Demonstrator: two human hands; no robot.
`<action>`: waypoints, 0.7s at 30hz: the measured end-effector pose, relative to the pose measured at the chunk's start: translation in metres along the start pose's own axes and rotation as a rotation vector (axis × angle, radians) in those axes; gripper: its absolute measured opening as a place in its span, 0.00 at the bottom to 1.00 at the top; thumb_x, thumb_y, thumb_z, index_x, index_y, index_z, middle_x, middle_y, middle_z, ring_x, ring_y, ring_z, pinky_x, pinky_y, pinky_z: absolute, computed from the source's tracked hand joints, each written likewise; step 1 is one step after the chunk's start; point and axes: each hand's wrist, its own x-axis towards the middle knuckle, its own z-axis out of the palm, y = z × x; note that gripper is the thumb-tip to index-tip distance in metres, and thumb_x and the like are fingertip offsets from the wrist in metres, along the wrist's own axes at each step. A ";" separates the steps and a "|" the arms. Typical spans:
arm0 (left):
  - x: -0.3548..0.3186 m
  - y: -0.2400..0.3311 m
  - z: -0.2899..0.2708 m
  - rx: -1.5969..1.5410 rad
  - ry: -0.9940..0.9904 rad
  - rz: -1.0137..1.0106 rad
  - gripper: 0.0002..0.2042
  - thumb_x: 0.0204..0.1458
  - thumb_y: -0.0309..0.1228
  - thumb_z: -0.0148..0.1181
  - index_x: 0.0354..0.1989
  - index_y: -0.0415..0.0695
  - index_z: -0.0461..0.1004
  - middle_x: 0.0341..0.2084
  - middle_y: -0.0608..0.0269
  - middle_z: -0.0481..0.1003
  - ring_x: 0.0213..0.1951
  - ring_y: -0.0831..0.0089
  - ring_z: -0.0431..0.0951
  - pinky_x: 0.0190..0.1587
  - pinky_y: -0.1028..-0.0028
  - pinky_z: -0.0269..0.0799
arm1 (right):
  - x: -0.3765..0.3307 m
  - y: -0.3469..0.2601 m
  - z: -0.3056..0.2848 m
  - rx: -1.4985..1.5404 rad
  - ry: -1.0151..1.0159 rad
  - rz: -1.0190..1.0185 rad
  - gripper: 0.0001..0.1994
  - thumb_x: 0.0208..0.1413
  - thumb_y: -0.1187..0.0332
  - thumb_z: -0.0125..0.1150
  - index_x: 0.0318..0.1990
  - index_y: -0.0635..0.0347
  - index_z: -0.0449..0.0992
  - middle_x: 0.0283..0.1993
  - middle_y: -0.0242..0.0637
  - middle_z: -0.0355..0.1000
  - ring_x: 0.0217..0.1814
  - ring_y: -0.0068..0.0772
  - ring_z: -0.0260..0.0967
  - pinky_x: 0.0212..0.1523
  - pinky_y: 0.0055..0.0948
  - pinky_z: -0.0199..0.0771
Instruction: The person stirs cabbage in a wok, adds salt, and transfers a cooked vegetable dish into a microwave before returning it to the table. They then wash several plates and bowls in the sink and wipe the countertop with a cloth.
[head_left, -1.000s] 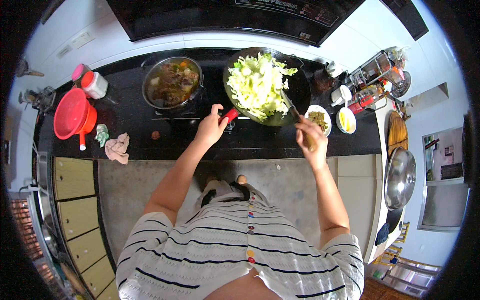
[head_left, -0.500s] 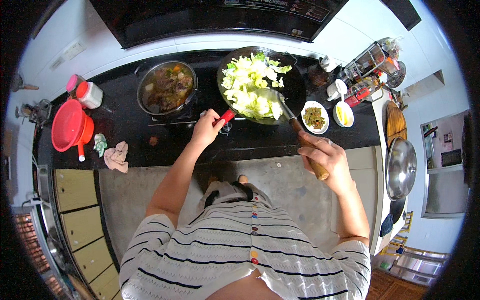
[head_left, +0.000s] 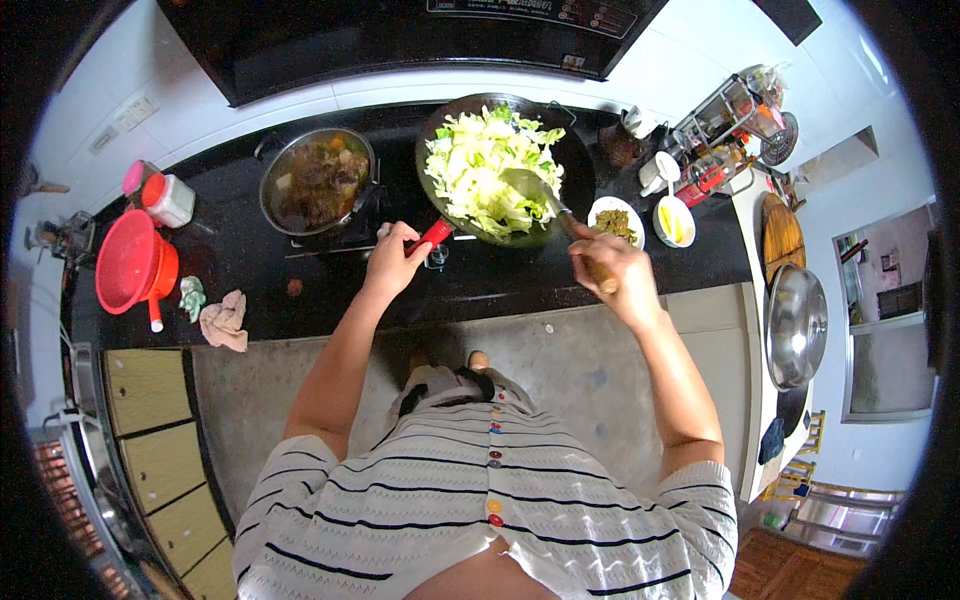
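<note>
A dark wok [head_left: 575, 165] holds a heap of chopped pale-green cabbage [head_left: 485, 165]. Its red handle [head_left: 434, 236] points toward me, and my left hand [head_left: 392, 262] is closed around the end of it. In my right hand [head_left: 618, 270] is a spatula [head_left: 566, 217] with a wooden grip; its metal blade rests in the cabbage at the right side of the heap. Just right of the wok stands a white dish of chopped greenish pickles [head_left: 615, 222], partly behind my right hand's spatula side.
Left of the wok, a pot of brown stew [head_left: 316, 182] sits on the stove. Farther left are a red colander [head_left: 130, 262], a red-lidded jar [head_left: 168, 199] and a pink cloth [head_left: 224, 320]. At right stand a white bowl with yellow contents [head_left: 674, 222], a seasoning rack [head_left: 725, 110] and a metal lid [head_left: 797, 327].
My right hand and the spatula have moved a little left and up toward the wok. The cabbage is heaped more toward the wok's middle. My left hand stays on the handle.
</note>
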 end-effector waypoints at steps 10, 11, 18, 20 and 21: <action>-0.006 0.004 -0.001 -0.097 0.029 0.106 0.15 0.37 0.28 0.70 0.33 0.43 0.72 0.33 0.58 0.70 0.38 0.56 0.74 0.38 0.64 0.72 | 0.094 0.078 0.041 -0.042 0.271 -0.034 0.12 0.43 0.74 0.66 0.38 0.56 0.77 0.46 0.43 0.74 0.45 0.46 0.74 0.45 0.34 0.74; -0.007 0.006 0.000 -0.052 0.062 0.128 0.15 0.37 0.28 0.70 0.33 0.44 0.72 0.35 0.57 0.69 0.38 0.55 0.74 0.37 0.63 0.72 | 0.097 0.084 0.055 -0.032 0.285 -0.029 0.12 0.42 0.74 0.66 0.38 0.56 0.77 0.47 0.43 0.74 0.46 0.46 0.74 0.45 0.34 0.74; -0.009 0.005 -0.003 0.030 0.119 0.063 0.20 0.39 0.29 0.70 0.39 0.46 0.66 0.40 0.56 0.65 0.37 0.58 0.74 0.37 0.65 0.73 | 0.084 0.051 0.071 0.180 0.118 -0.099 0.10 0.42 0.77 0.64 0.36 0.58 0.77 0.49 0.46 0.74 0.47 0.45 0.74 0.47 0.34 0.75; -0.010 0.005 -0.002 0.030 0.092 0.042 0.20 0.39 0.29 0.70 0.40 0.46 0.66 0.40 0.56 0.64 0.38 0.61 0.74 0.38 0.66 0.74 | 0.069 0.030 0.056 0.140 0.020 -0.156 0.11 0.41 0.77 0.65 0.36 0.58 0.77 0.50 0.45 0.73 0.47 0.46 0.74 0.47 0.34 0.75; -0.011 0.008 -0.005 0.047 0.089 0.034 0.20 0.39 0.29 0.70 0.40 0.46 0.66 0.40 0.56 0.64 0.38 0.60 0.74 0.38 0.66 0.74 | 0.059 0.018 0.047 0.110 -0.023 -0.168 0.11 0.41 0.77 0.65 0.35 0.59 0.77 0.50 0.44 0.73 0.46 0.46 0.74 0.47 0.35 0.75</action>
